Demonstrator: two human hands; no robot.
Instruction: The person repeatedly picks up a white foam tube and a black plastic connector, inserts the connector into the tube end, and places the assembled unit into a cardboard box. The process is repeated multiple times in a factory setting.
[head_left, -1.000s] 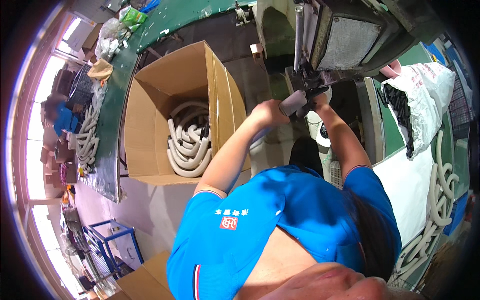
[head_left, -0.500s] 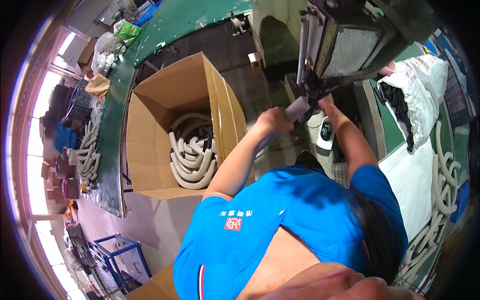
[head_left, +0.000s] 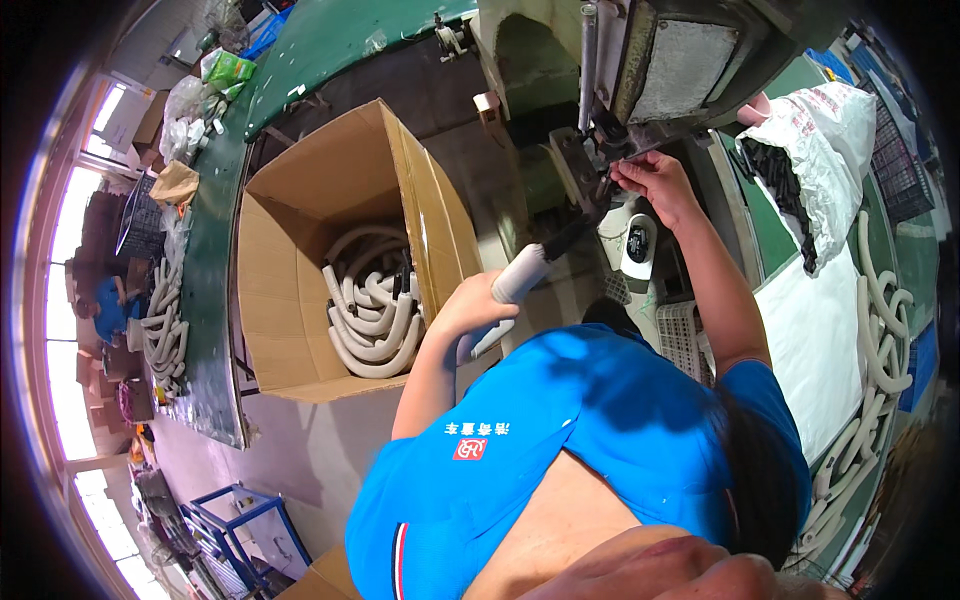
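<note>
Your left hand [head_left: 478, 300] clenches a pale curved plastic hose [head_left: 525, 270], its dark end entering the grey metal press [head_left: 640, 80]. Right hand [head_left: 655, 180] pinches the fitting there. Seating step; next needs steady alignment.

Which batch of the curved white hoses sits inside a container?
The curved white hoses inside the open cardboard box, left of the left hand. The piles on the green bench and at far right lie loose, unboxed.

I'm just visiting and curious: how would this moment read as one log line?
left hand: grips pale hose | right hand: fingers at machine fixture | beside: open cardboard box holding curved hoses
</note>
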